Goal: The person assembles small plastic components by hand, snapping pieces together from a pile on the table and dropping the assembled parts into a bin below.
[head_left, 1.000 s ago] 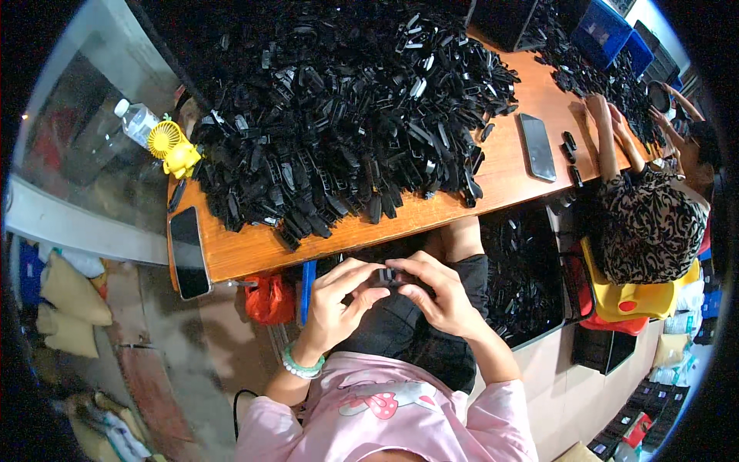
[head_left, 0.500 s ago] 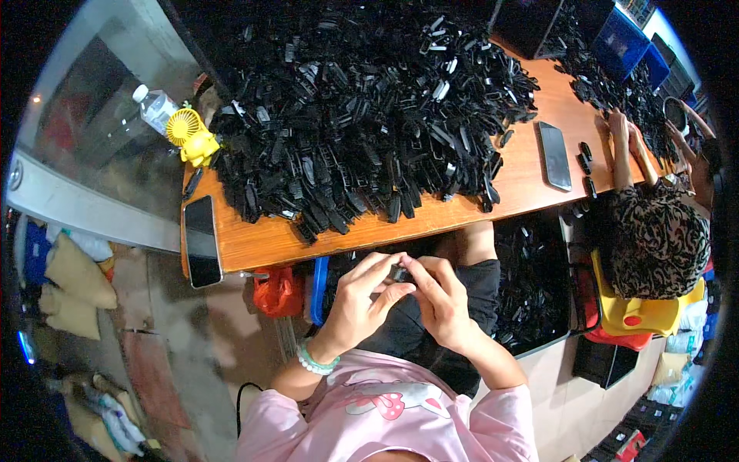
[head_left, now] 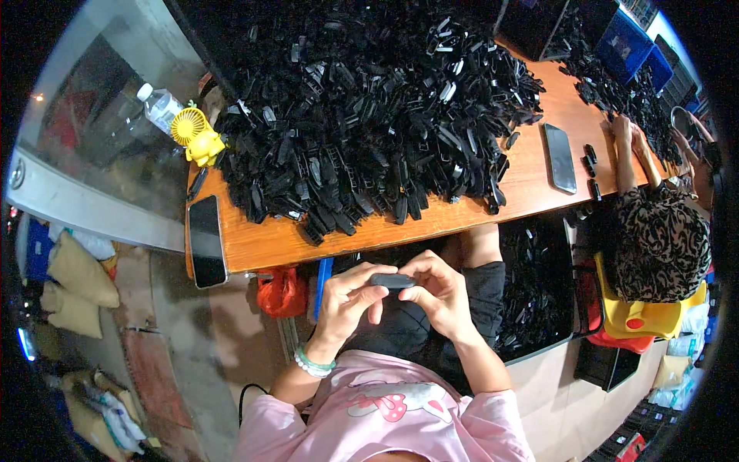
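A small, dark, elongated plastic part with rounded ends is held level above my lap. My left hand pinches its left end between thumb and fingers. At its other end, my right hand grips it the same way. Both hands are in front of the table's near edge. Beyond them, a large heap of similar black plastic parts covers much of the wooden table. The exact kind of part is too small to tell.
A phone lies at the table's left corner, near a yellow fan and a plastic bottle. Another phone lies to the right. A co-worker in a patterned top sits further right. Below is a black bin of parts.
The dark part, mostly hidden between my fingers before, now shows lengthwise between both hands. My left hand has shifted slightly left and its fingers have changed their grip.
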A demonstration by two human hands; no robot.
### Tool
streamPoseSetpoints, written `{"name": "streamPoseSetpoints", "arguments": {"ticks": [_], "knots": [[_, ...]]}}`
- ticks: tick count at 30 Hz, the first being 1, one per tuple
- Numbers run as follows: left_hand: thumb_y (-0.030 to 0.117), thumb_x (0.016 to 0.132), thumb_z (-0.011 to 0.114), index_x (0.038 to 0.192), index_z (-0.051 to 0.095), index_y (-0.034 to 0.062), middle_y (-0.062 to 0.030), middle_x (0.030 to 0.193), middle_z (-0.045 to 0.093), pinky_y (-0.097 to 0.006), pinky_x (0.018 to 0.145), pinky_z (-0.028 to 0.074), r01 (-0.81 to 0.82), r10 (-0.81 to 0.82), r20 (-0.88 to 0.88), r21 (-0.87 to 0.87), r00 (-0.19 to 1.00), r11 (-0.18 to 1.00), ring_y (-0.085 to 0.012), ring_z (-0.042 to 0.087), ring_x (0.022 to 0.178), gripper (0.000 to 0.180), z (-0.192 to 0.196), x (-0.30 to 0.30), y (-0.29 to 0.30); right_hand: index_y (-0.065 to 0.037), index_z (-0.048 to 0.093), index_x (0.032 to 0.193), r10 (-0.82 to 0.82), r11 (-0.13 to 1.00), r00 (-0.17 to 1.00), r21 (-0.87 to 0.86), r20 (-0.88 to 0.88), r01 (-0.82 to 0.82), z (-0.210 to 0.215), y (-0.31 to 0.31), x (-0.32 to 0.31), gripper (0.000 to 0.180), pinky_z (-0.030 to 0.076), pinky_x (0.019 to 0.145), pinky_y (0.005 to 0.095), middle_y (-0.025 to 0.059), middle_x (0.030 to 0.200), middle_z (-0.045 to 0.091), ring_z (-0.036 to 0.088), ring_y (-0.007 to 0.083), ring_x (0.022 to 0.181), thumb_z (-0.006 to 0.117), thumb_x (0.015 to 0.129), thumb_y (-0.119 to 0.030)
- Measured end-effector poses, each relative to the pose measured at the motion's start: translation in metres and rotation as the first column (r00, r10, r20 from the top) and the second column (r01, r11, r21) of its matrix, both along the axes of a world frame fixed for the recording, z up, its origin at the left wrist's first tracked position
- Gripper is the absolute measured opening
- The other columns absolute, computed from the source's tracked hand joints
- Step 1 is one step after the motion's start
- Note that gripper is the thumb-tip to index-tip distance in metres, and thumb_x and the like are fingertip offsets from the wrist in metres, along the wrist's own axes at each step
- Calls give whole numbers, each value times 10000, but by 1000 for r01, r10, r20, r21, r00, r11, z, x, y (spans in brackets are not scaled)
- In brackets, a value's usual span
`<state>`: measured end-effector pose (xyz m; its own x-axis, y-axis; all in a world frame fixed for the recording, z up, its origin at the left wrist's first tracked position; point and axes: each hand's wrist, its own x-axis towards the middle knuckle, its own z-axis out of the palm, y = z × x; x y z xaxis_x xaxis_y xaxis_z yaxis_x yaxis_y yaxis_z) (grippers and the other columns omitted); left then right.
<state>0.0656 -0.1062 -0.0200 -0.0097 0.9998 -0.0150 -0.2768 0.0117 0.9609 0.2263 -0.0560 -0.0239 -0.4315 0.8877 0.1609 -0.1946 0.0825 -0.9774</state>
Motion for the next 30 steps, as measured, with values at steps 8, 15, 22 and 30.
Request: {"name": "streamPoseSetpoints", "arguments": {"ticks": [8, 15, 22, 30], "knots": [[235, 911, 530, 1072, 589, -56, -22, 572, 546, -189, 377, 328, 20, 101, 436, -264, 895, 964, -75, 442, 413, 337, -19, -1, -1, -5, 588, 1022, -157, 859, 943, 511, 295, -16, 4, 5, -7, 374, 470, 585, 322, 136, 822, 577, 558, 260, 661, 702, 667, 32], [191, 892, 569, 1051, 620, -40, -31, 706, 607, -166, 409, 323, -43, 65, 180, -124, 982, 991, -38, 452, 466, 285, -10, -4, 0, 12, 577, 1001, 50, 992, 992, 114, 113, -63, 2, 1, -6, 273, 479, 702, 303, 119, 934, 574, 580, 200, 830, 675, 746, 11], [128, 856, 617, 1072, 624, -18, -36, 802, 602, -196, 438, 384, 78, -83, -126, -40, 989, 996, -59, 508, 518, 260, -7, -17, 1, 35, 619, 979, 93, 974, 992, -198, -87, -109, -14, -1, 1, 192, 471, 712, 255, 101, 967, 569, 589, 156, 815, 653, 803, -33], [-15, 754, 610, 875, 580, 4, -134, 950, 541, -390, 733, 471, -151, 449, -865, 424, 224, 893, -311, 563, 865, 126, -10, -81, 18, 29, 621, 997, 117, 988, 824, 16, 554, -150, -77, 2, -3, 238, 512, 678, 294, 148, 843, 616, 634, 212, 766, 655, 778, -56]]}}
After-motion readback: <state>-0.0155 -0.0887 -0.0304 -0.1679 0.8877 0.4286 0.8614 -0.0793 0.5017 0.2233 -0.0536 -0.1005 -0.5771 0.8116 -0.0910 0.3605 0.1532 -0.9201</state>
